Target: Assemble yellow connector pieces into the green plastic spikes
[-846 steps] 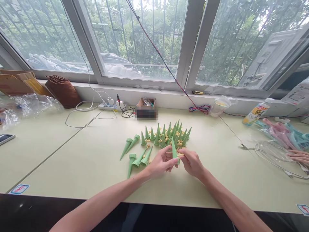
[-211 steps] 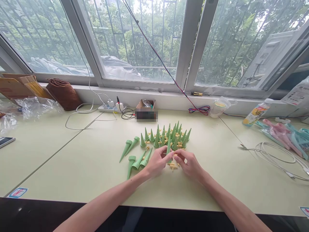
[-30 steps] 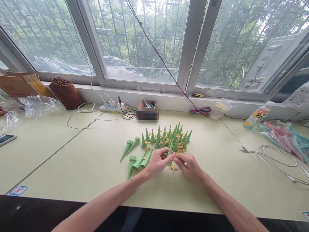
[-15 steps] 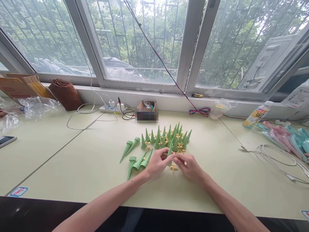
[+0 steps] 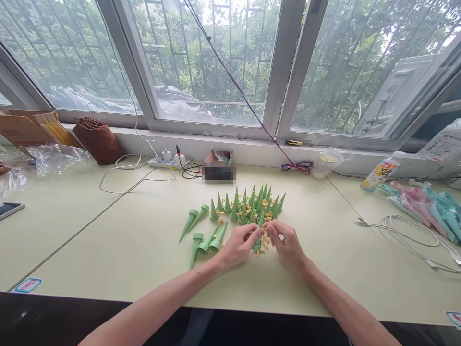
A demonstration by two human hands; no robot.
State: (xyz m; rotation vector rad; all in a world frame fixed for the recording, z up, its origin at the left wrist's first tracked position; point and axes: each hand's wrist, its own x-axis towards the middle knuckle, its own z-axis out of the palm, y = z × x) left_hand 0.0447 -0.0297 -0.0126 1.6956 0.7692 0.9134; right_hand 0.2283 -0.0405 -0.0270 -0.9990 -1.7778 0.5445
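Observation:
My left hand [image 5: 238, 245] is closed on a green watering spike [image 5: 257, 246], held upright, point up, over the table in front of the cluster. Close beside its upper part, my right hand [image 5: 288, 241] has thumb and forefinger pinched together; whatever is between them is too small to make out. Small yellow valve pieces [image 5: 265, 241] lie around the held spike. Just beyond my fingers, several more green spikes [image 5: 243, 214] stand point up, with yellow pieces among them. To the left of my left hand, several loose spikes [image 5: 195, 246] lie on their sides.
A small cardboard box [image 5: 218, 158] and a power strip [image 5: 163, 161] stand by the window sill. On the right are a bottle [image 5: 382, 172], a white cable [image 5: 403, 240] and pink and teal plastic items [image 5: 428, 206]. A phone [image 5: 10, 209] lies far left.
The held spike has shifted slightly right and lower, more of its wide base now showing. My right fingertips have risen a little along it. The loose spikes have not moved.

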